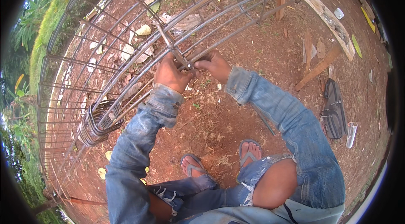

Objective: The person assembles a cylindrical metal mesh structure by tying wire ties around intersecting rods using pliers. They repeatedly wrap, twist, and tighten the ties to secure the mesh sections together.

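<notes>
A long cage of steel reinforcing bars runs from the far right down to the left in front of me. A bent square stirrup crosses its bars near the middle. My left hand is closed round the near corner of that stirrup, its thumb pointing toward the right hand. My right hand meets it at the same corner, thumb and fingers pinched together; whatever is between them is too small to make out. Further left, a bundle of stirrups hangs around the lower bars.
A wooden plank and a slanting wooden prop stand at the far right. A dark bag and a clear cup lie on the reddish soil. Under my right forearm a thin rod shows. Dry leaves are scattered beneath the cage.
</notes>
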The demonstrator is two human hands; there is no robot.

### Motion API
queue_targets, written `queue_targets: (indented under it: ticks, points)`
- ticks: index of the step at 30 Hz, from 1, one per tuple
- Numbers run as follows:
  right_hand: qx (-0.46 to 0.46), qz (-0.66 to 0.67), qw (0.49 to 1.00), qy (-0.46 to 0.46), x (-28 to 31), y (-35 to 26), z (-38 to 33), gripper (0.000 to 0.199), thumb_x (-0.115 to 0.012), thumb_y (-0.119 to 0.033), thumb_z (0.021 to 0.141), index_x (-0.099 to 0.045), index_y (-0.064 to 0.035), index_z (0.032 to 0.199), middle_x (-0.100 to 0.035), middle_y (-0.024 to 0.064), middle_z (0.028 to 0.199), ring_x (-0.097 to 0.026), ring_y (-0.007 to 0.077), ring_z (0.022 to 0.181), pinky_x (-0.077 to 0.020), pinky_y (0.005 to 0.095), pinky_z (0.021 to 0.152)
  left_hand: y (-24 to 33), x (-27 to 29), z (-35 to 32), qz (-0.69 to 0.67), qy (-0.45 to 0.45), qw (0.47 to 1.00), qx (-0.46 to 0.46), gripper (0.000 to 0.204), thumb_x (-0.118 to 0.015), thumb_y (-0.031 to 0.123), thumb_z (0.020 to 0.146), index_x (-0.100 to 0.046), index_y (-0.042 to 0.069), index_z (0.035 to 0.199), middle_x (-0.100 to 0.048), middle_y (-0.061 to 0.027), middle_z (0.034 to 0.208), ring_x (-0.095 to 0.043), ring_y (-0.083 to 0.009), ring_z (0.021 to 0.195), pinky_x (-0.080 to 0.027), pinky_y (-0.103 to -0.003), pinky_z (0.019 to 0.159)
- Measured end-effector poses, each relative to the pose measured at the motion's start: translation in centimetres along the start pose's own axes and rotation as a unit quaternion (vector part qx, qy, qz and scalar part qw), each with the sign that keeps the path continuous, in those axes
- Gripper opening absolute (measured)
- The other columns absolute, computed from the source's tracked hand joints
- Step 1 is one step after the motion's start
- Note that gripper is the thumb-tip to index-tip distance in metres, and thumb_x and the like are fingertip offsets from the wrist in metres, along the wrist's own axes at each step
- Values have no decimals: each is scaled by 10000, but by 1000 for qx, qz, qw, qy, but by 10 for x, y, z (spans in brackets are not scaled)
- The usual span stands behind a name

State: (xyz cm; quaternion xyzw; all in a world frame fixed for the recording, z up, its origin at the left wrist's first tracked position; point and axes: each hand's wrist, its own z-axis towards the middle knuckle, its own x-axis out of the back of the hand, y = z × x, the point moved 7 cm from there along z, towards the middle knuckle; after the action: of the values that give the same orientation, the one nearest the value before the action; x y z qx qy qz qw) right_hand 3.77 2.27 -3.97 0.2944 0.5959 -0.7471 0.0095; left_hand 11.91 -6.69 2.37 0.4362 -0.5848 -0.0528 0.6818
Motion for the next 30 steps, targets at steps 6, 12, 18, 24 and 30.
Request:
queue_targets:
  ticks: [6,12,18,24,30]
  points:
    - [-1,23,1000,10,-14,-14,-8,384,-695,-228,783,-581,-9,1078,-622,71,951,-576,133,890,-471,298,790,9,4,-3,30,25,999,10,510,-779,184,613,-538,31,1036,-666,-148,879,-648,-284,833,-505,-381,752]
    - [-4,-72,993,92,-31,-24,-8,427,-766,-289,714,-632,-17,1015,-654,77,908,-602,125,813,-492,281,721,8,9,-1,73,61,995,-16,407,-663,160,696,-533,40,1063,-662,-159,849,-633,-327,846,-492,-415,756]
    - [-26,-149,980,128,-29,-29,-11,411,-748,-264,730,-616,25,991,-655,114,926,-616,165,819,-497,292,723,5,4,-2,89,68,993,-24,437,-636,134,700,-500,56,1108,-656,-157,845,-623,-350,833,-485,-436,751]
    - [6,25,996,80,-22,-16,-7,362,-753,-240,739,-617,-10,984,-647,88,902,-594,147,821,-483,289,725,10,6,-6,110,44,993,-13,495,-687,153,684,-473,48,1118,-655,-144,854,-632,-320,837,-494,-407,745]
    - [-58,16,997,57,-15,-8,0,429,-714,-351,769,-567,-14,990,-622,87,914,-565,160,854,-454,325,761,16,10,-9,122,66,990,-28,508,-733,164,664,-489,9,1081,-656,-155,854,-644,-291,847,-515,-369,731]
